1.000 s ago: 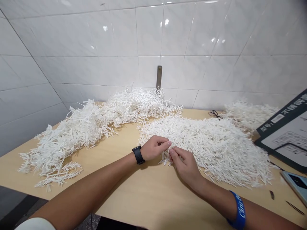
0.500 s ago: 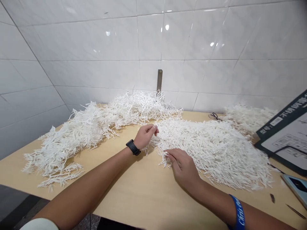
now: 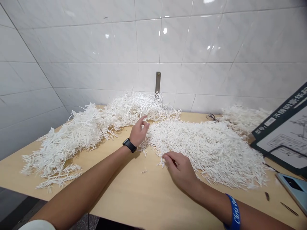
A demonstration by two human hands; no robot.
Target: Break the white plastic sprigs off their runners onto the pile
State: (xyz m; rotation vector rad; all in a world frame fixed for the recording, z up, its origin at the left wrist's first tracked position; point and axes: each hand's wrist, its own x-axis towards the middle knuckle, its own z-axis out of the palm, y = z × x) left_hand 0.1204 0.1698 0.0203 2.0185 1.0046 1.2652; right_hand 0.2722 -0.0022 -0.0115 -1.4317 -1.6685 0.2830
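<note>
My left hand (image 3: 139,131), with a black watch at its wrist, reaches between two heaps of white pieces. Its thumb and fingers are apart and nothing shows in them. To its right lies a broad heap of short white plastic-looking sticks (image 3: 203,143). Behind and left of it curves a heap of branched white pieces (image 3: 81,131). My right hand (image 3: 181,169) is closed in a pinch at the near left edge of the stick heap; whatever its fingertips hold is too small to make out. A small forked white piece (image 3: 145,172) lies on bare wood between my arms.
The wooden table (image 3: 134,201) meets a tiled wall, where a metal strip (image 3: 157,83) stands upright. At right are black-handled scissors (image 3: 212,117), another white heap (image 3: 244,118), a dark printed box (image 3: 283,131), a phone (image 3: 294,190) and tweezers (image 3: 289,208).
My left hand has moved left and slightly up, and its fingers have spread. A small forked white piece now lies on the bare wood. My right hand stays pinched in nearly the same place.
</note>
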